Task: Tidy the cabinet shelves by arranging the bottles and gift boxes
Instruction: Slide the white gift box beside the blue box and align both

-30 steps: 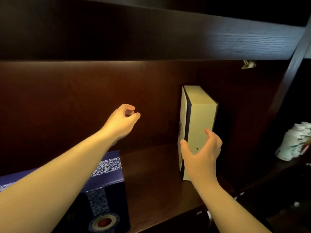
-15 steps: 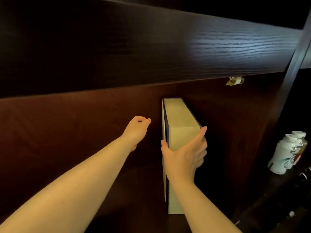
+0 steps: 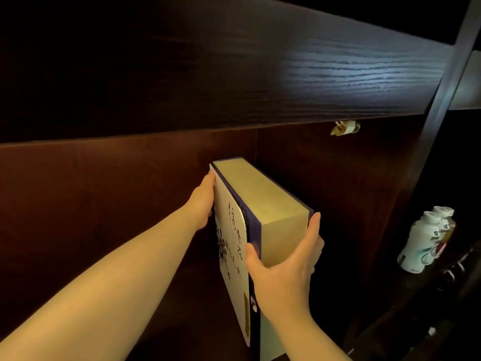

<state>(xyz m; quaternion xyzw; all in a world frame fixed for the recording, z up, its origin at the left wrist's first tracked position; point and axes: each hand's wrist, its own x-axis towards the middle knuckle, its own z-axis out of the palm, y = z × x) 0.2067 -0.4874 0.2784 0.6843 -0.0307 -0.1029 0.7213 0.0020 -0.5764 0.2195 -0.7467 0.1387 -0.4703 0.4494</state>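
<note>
A tall cream gift box with a dark blue spine edge and calligraphy on its left face stands tilted inside the dark wooden cabinet, its top leaning toward me. My right hand grips its near narrow side, thumb on the printed face and fingers around the right edge. My left hand presses flat against the upper left face of the box, its fingers behind the far edge. The box's base is hidden below the frame edge.
A thick dark shelf board hangs just above the box. A small pale clip sticks out under it. Two white bottles stand in the neighbouring compartment at right, beyond a dark upright divider.
My left hand has moved right from open air onto the box's left face. The box, held by my right hand, has tipped toward me so its printed face shows.
</note>
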